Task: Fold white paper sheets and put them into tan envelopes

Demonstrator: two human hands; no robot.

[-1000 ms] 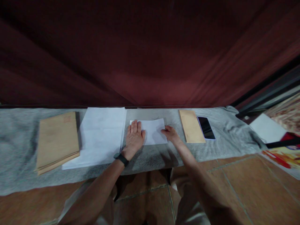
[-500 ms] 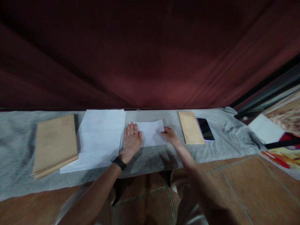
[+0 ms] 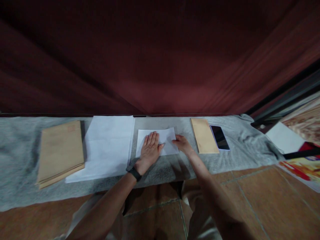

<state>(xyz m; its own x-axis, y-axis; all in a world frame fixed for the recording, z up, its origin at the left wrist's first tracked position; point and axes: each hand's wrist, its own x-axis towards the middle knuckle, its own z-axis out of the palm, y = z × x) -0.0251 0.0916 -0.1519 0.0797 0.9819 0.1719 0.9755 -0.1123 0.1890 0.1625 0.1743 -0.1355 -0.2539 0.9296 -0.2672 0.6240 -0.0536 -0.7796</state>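
Observation:
A small white sheet of paper, which looks folded, lies on the grey cloth in front of me. My left hand rests flat on its left half, fingers stretched out. At its right edge my right hand pinches the paper between thumb and fingers. Left of it is a stack of larger white sheets. Further left, a pile of brown envelopes partly covers those sheets. To the right of my right hand lies a single brown envelope.
A phone lies beside the single envelope. The grey cloth covers a narrow surface whose front edge is above a tiled floor. A dark red curtain hangs behind it. Printed material is at the far right.
My left hand has slid right across the small paper, from its left edge toward its middle, uncovering the left end. My right hand stays at the right edge.

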